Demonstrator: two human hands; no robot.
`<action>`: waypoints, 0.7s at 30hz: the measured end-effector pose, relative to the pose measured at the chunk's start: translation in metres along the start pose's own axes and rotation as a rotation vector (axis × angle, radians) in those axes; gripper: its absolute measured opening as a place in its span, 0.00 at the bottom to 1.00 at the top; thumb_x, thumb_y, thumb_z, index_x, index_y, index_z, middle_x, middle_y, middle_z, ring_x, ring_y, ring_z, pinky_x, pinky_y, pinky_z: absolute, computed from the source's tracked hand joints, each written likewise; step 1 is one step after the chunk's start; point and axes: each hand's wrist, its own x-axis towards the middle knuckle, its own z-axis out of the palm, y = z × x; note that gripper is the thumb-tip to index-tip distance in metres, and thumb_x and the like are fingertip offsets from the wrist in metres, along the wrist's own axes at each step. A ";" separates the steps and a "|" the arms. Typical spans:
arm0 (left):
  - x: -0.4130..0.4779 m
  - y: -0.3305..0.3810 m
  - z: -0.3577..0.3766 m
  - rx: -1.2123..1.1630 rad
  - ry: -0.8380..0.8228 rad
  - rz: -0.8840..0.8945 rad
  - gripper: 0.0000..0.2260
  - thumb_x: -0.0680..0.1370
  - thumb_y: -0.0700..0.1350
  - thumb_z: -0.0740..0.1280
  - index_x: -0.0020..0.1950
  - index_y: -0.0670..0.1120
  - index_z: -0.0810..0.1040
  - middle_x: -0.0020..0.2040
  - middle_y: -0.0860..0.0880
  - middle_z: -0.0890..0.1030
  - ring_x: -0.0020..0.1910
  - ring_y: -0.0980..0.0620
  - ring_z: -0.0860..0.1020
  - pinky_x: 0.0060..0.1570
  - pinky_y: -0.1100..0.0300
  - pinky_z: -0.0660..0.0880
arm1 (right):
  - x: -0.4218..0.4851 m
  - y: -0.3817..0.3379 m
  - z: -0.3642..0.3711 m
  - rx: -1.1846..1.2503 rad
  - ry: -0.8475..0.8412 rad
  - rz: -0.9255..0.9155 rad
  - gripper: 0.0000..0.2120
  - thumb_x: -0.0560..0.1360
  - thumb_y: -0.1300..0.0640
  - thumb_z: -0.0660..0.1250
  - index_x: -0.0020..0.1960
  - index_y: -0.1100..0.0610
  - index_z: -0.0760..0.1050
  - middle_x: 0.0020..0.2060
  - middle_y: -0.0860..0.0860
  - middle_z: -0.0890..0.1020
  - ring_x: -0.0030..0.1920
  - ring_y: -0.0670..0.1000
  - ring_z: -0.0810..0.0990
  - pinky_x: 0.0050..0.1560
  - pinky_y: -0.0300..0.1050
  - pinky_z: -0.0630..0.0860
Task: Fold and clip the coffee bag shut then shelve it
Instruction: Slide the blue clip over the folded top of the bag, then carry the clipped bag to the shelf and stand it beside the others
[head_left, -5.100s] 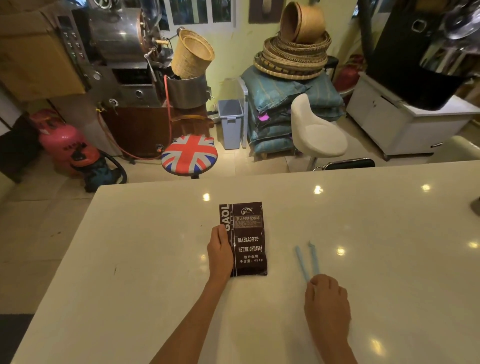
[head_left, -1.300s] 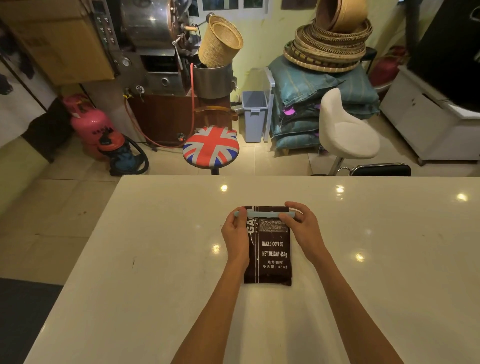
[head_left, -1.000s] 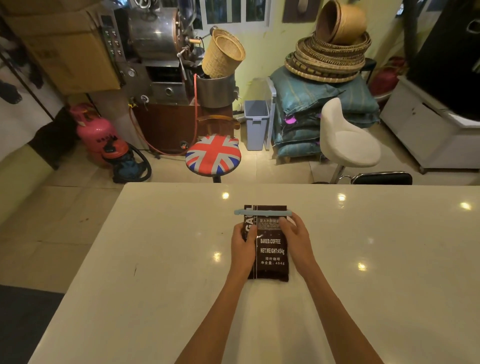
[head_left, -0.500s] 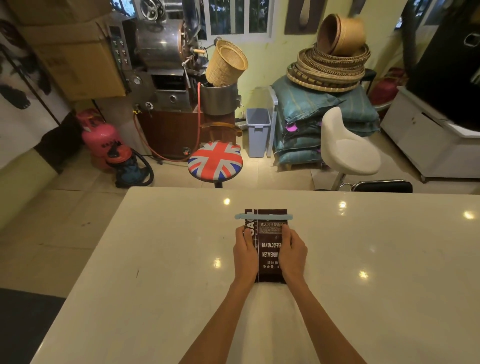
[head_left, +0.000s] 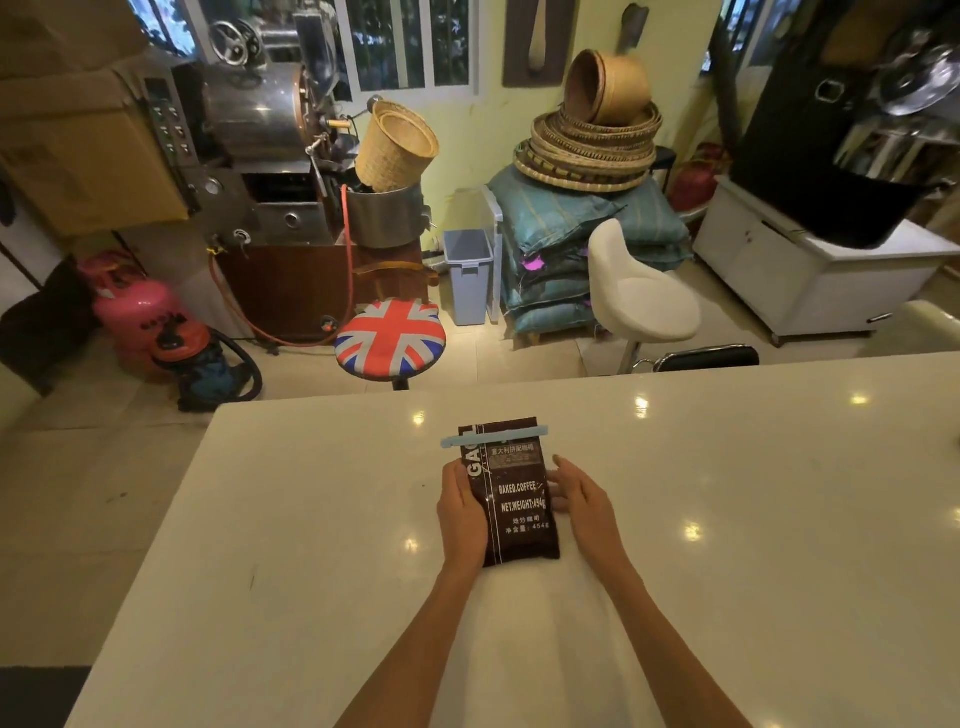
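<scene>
A dark brown coffee bag (head_left: 514, 499) with white print lies flat on the white counter (head_left: 727, 519), its top end pointing away from me. A pale blue clip (head_left: 493, 435) runs across the bag's folded top. My left hand (head_left: 460, 514) grips the bag's left edge, thumb on the printed face. My right hand (head_left: 584, 501) holds the right edge, fingers curled against the side. The bag looks slightly tilted between my hands.
Beyond the counter's far edge stand a Union Jack stool (head_left: 389, 340) and a white bar chair (head_left: 641, 296). Further back are a coffee roaster (head_left: 260, 156), a pink gas cylinder (head_left: 137, 306), stacked sacks with woven baskets (head_left: 587, 150) and a white cabinet (head_left: 810, 265).
The clip went from beside the bag onto its folded top. My hands slid from the clip down to the bag's sides, and they now grip its edges.
</scene>
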 end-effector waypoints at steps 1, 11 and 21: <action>0.000 -0.001 0.001 -0.005 -0.003 -0.006 0.12 0.84 0.50 0.51 0.55 0.48 0.72 0.47 0.51 0.80 0.45 0.56 0.81 0.38 0.69 0.76 | -0.008 0.006 -0.006 -0.048 -0.015 -0.007 0.18 0.81 0.50 0.59 0.68 0.53 0.73 0.58 0.48 0.82 0.56 0.48 0.82 0.54 0.43 0.80; -0.006 0.011 0.017 -0.137 0.037 -0.037 0.14 0.83 0.51 0.52 0.55 0.48 0.76 0.49 0.45 0.82 0.48 0.48 0.83 0.44 0.56 0.82 | -0.018 -0.010 -0.018 0.123 -0.117 0.025 0.12 0.76 0.60 0.69 0.57 0.63 0.72 0.52 0.53 0.81 0.50 0.48 0.83 0.41 0.37 0.81; -0.046 0.051 0.032 -0.114 -0.010 -0.085 0.16 0.83 0.53 0.53 0.71 0.53 0.62 0.59 0.57 0.77 0.51 0.63 0.81 0.43 0.68 0.79 | 0.011 -0.038 -0.038 0.214 -0.142 0.007 0.14 0.74 0.54 0.71 0.56 0.57 0.72 0.53 0.54 0.82 0.50 0.52 0.84 0.34 0.38 0.82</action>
